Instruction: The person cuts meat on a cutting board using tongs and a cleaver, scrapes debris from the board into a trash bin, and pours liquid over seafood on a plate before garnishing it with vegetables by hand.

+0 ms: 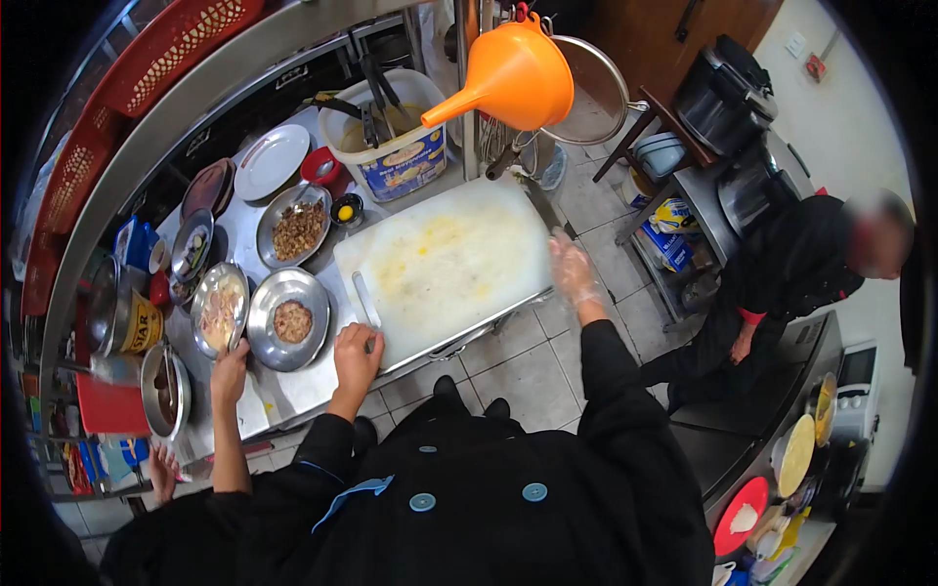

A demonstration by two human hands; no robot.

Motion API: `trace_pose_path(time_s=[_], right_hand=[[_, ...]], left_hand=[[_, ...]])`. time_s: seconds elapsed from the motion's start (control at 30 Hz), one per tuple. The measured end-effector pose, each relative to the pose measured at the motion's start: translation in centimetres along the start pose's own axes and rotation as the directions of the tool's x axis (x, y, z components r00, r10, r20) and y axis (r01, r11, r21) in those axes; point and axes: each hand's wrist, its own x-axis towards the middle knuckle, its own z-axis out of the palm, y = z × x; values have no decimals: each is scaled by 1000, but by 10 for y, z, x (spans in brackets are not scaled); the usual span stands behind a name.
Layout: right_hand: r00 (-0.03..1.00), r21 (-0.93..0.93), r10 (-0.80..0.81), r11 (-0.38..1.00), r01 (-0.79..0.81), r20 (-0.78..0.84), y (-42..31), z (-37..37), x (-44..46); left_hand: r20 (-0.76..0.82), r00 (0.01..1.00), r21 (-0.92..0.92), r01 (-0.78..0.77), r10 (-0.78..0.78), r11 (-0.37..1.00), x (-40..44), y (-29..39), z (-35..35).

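Even pressure at opposite ends best steadies the yellow-stained white plastic board (449, 256), though what the curled left hand (356, 361) and clear-gloved right hand (575, 272) grip, I cannot tell.

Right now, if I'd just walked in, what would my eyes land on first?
Probably the big orange funnel, hanging at the top of the view. Next comes the white cutting board with yellow stains, between the left hand and right hand. Then there's a bright yellow blob in a little black bowl, by the board's far left corner.
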Motion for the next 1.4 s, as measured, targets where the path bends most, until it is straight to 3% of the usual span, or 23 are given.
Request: trace_pose_path(time_s=[0.1, 0.17, 0.23, 0.33, 0.4, 0.47, 0.53, 0.6, 0.67, 0.7, 0.8, 0.87, 0.93, 0.97, 1.03, 1.1, 1.17, 1.2, 1.27, 1.3, 1.33, 1.37, 1.4], right_hand=[[996, -38, -31, 999, 28, -79, -18, -9, -37], [980, -130, 51, 991, -27, 190, -79, -25, -67], [970, 20, -178, 984, 177, 165, -88, 2, -91], [955, 52, -191, 982, 184, 229, -92, 3, -108], [937, -202, 134, 977, -70, 323, -60, -11, -99], [991, -3, -103, 995, 103, -88, 0, -19, -82], [959, -150, 281, 950, -274, 28, -19, -64, -67], [991, -29, 132, 991, -133, -30, -31, -60, -77], [976, -142, 97, 987, -69, 194, -66, -56, -100], [870, -374, 247, 924, -79, 427, -106, -63, -106], [804, -43, 127, 991, -126, 581, -90, -10, -133], [826, -107, 84, 994, -29, 557, -88, -15, -128], [891, -100, 277, 961, -258, 361, -58, -42, -91], [948, 22, 241, 968, -251, 208, -19, -39, -76], [960, 323, 267, 903, -282, 90, 65, -28, -45], [940, 498, 307, 799, -338, 146, 109, -37, -12], [715, 710, 390, 189, -679, 580, 145, -41, 4], [699, 699, 384, 168, -695, 603, 178, -16, 7], [819, 363, 458, 740, -566, 345, 255, 66, 15], [799, 217, 485, 788, -576, 356, 292, 113, 12], [781, 66, 509, 822, -566, 362, 318, 143, 12], [777, 75, 508, 818, -570, 372, 321, 149, 15], [660, 108, 615, 691, -714, 431, 320, 153, 17]], left_hand=[[-1, 1000, -39, 0, 0, 999, 5, -2, 0], [-19, 1000, -54, 1, -2, 999, 7, -2, 0], [-1, 1000, -38, -22, 22, 999, 8, -6, 1], [50, 998, -50, -21, 24, 999, 12, -6, -7], [23, 998, -83, -49, 51, 995, 13, -10, -4], [21, 999, -103, -47, 49, 994, 11, -13, -4], [35, 998, -112, -49, 53, 992, 7, -18, -6], [1, 1000, -133, -20, 21, 991, 12, -18, 0], [11, 1000, -122, 11, -10, 992, 11, -14, 0], [11, 999, -109, 43, -42, 993, 14, -11, 0], [24, 998, -61, 62, -61, 996, 21, -4, 0], [9, 996, -24, 87, -86, 996, 25, -1, 2], [8, 992, 1, 123, -123, 992, 24, 0, 4], [0, 988, 12, 153, -153, 988, 25, 2, 7], [-17, 984, 88, 181, -180, 980, 30, 10, 10], [-25, 978, 138, 209, -208, 968, 32, 8, 15], [-4, 963, 193, 266, -270, 944, 33, 10, 17], [8, 954, 214, 291, -300, 932, 32, 13, 17], [67, 955, 250, 263, -288, 932, 35, 24, 13], [75, 967, 252, 218, -244, 943, 34, 28, 14], [42, 941, 285, 310, -335, 907, 34, 36, 16], [6, 906, 319, 399, -423, 860, 31, 41, 17], [25, 868, 363, 454, -495, 814, 25, 33, 14]])
